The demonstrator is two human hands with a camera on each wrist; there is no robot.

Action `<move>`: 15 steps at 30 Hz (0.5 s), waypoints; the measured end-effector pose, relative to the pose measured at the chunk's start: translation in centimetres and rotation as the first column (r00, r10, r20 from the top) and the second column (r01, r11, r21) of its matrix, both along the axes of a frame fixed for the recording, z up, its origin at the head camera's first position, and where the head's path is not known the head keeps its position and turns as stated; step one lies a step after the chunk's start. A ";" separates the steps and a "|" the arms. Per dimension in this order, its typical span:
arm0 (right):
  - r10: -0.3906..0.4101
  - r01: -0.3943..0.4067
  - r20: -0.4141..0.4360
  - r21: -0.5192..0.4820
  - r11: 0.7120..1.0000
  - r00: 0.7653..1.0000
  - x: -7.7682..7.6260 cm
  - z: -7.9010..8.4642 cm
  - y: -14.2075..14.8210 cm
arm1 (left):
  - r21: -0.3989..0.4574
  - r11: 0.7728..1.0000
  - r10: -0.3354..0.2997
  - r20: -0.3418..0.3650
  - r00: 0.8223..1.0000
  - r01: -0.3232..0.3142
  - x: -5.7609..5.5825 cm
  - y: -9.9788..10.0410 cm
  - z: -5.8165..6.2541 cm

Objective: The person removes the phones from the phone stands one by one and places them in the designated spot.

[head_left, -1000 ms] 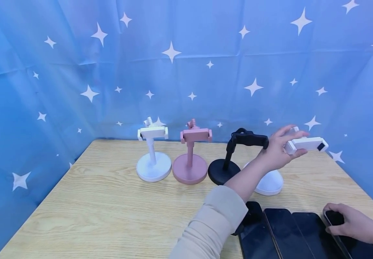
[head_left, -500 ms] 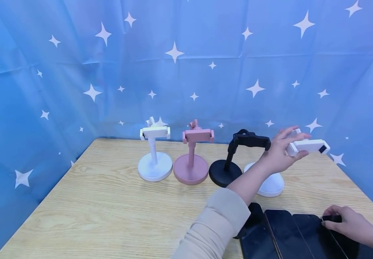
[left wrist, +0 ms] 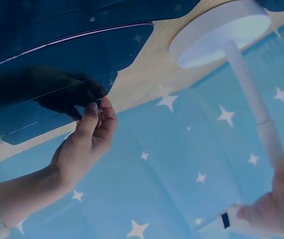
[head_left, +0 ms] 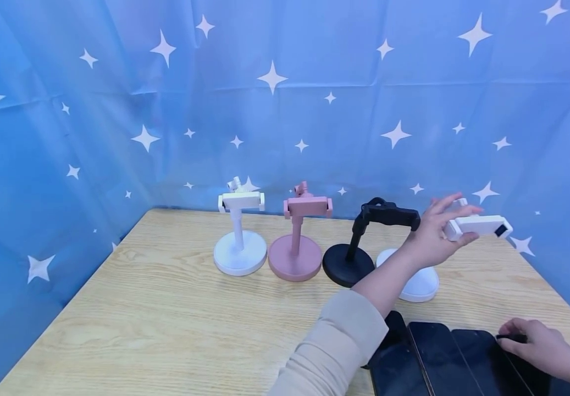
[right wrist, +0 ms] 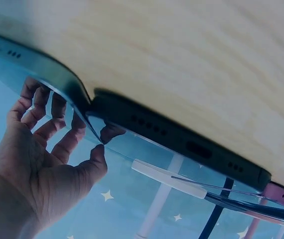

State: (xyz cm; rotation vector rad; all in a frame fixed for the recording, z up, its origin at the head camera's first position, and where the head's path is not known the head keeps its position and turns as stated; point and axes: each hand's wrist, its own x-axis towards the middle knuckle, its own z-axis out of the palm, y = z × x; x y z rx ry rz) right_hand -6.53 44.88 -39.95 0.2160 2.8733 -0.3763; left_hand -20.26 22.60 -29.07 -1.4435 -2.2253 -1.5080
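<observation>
My left hand (head_left: 428, 236) reaches over the table and grips the white phone stand (head_left: 485, 224) on the right by its clamp head. Its round base (head_left: 420, 286) rests on the table, partly hidden by the forearm. In the left wrist view, the stand's post (left wrist: 246, 84) runs from base to hand. My right hand (head_left: 542, 346) pinches the far end of a dark smartphone (head_left: 512, 338) at the right of a row of phones. In the right wrist view, the thumb meets that phone's edge (right wrist: 57, 74), and the fingers lie along its screen side.
Several black phones (head_left: 443, 352) lie side by side at the front right. White (head_left: 240, 253), pink (head_left: 294, 258) and black (head_left: 348, 264) phone stands line the back of the wooden table (head_left: 166, 319). A blue star-patterned curtain (head_left: 215, 71) hangs behind.
The phone in my right hand has gone from tilted up to lying lower and flatter among the others. My left hand keeps its grip on the stand. The head view has shifted slightly.
</observation>
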 end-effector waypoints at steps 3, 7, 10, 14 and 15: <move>0.007 -0.007 -0.009 0.009 1.000 1.000 0.1 -0.1 0.1 | -0.007 1.000 0.013 0.045 0.999 -0.013 0.2 0.1 -0.2; 0.008 -0.008 -0.016 0.015 1.000 1.000 0.0 -0.1 0.1 | -0.027 0.998 0.052 0.083 0.995 -0.050 0.4 0.4 -0.3; 0.007 -0.007 -0.008 0.013 1.000 1.000 -0.1 0.0 0.2 | -0.035 0.996 0.081 0.078 0.994 -0.079 0.4 0.7 -0.3; 0.005 -0.005 0.018 -0.001 1.000 1.000 -0.3 0.2 0.4 | -0.023 0.996 0.082 0.090 0.992 -0.080 0.4 0.8 -0.5; 0.005 -0.005 0.025 -0.002 1.000 1.000 -0.3 0.2 0.4 | -0.015 0.997 0.075 0.100 0.992 -0.074 0.4 0.7 -0.6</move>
